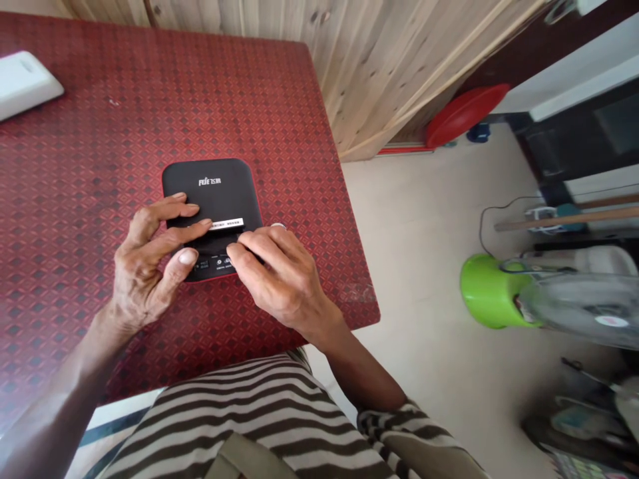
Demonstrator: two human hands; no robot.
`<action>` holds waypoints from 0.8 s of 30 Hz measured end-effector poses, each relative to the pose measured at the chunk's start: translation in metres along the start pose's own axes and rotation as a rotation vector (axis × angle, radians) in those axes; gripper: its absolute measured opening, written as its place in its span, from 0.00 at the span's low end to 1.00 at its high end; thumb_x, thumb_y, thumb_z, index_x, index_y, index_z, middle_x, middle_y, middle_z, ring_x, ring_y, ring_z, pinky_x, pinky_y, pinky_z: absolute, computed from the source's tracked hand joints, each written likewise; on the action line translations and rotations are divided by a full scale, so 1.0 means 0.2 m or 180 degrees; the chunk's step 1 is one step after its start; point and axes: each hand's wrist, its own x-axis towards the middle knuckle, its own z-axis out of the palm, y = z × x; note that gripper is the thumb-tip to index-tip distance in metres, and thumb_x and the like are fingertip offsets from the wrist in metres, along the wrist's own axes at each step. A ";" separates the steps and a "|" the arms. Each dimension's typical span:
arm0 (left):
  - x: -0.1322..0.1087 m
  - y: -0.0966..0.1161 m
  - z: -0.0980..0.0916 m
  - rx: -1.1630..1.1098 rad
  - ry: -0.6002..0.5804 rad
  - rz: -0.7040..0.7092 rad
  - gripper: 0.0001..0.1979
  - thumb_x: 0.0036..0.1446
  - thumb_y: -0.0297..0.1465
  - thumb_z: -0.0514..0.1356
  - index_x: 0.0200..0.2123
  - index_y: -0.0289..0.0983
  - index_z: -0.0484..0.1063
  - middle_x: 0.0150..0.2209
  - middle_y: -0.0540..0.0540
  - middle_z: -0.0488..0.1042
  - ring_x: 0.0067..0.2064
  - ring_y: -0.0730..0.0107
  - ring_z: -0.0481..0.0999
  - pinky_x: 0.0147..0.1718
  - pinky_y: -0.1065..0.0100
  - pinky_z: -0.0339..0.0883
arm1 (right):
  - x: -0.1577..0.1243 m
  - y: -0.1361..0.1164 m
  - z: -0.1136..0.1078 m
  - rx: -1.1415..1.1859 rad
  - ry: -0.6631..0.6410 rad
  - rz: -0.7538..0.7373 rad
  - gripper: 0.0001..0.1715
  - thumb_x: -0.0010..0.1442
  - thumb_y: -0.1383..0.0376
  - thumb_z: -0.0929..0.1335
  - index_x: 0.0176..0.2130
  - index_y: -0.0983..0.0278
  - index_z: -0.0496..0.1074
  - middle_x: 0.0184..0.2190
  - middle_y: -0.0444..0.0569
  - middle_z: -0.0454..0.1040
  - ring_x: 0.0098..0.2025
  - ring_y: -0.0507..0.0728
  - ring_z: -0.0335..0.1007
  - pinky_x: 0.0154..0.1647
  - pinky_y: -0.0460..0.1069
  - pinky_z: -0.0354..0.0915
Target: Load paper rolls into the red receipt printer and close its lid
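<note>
A flat black device point(212, 196) with rounded corners, a red rim and a white logo lies on the red patterned table point(269, 100). A white barcode strip point(227, 224) runs across it, with small printed icons near its front edge. My left hand point(154, 253) rests on the device's left side, fingers spread, its index fingertip at the strip's left end and its thumb near the front. At the right front part, my right hand point(279, 276) has its fingers curled and pressed together against the device; what they hold, if anything, is hidden.
A white rounded box-like object point(27, 83) lies at the table's far left. Wooden panelling point(374, 60) borders the table's back. On the floor to the right stand a green tub point(482, 293), a clear plastic-looking item point(584, 306) and a red basin point(464, 116) against the wall.
</note>
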 end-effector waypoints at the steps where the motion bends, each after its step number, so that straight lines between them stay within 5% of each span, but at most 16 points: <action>1: 0.01 0.02 0.00 -0.0176 0.0078 -0.0173 0.17 0.66 0.36 0.56 0.53 0.50 0.80 0.54 0.44 0.79 0.63 0.49 0.73 0.64 0.38 0.63 | -0.01 0.00 0.00 0.0074 0.0087 0.0043 0.08 0.70 0.72 0.65 0.46 0.65 0.72 0.43 0.51 0.79 0.44 0.56 0.73 0.49 0.54 0.71; 4: 0.00 0.07 0.02 -0.0661 0.0918 -0.0658 0.13 0.63 0.36 0.59 0.45 0.50 0.84 0.44 0.46 0.82 0.53 0.50 0.79 0.59 0.39 0.68 | -0.05 -0.02 -0.01 0.0322 0.0589 0.0289 0.10 0.66 0.73 0.68 0.47 0.62 0.71 0.42 0.50 0.80 0.45 0.56 0.74 0.50 0.54 0.73; 7: -0.05 0.06 0.06 -0.1026 0.1598 -0.1106 0.18 0.51 0.34 0.70 0.47 0.50 0.82 0.48 0.47 0.81 0.54 0.53 0.78 0.61 0.44 0.68 | -0.10 -0.04 0.01 0.0427 0.0961 0.0753 0.09 0.64 0.71 0.71 0.44 0.61 0.71 0.36 0.48 0.78 0.39 0.55 0.73 0.43 0.52 0.72; 12: -0.14 0.04 0.11 -0.1547 0.1237 -0.1929 0.27 0.50 0.33 0.70 0.56 0.49 0.77 0.57 0.46 0.77 0.62 0.52 0.73 0.66 0.49 0.65 | -0.16 -0.08 0.06 0.0682 0.0773 0.1217 0.07 0.69 0.66 0.69 0.47 0.61 0.68 0.34 0.47 0.76 0.35 0.53 0.74 0.36 0.48 0.71; 24: -0.11 0.10 0.18 -0.1552 0.1451 -0.1843 0.28 0.52 0.26 0.61 0.56 0.51 0.75 0.59 0.49 0.74 0.65 0.56 0.70 0.69 0.49 0.59 | -0.16 -0.07 0.06 0.0723 0.0644 0.1223 0.04 0.69 0.65 0.68 0.44 0.61 0.67 0.32 0.45 0.74 0.34 0.52 0.72 0.36 0.47 0.70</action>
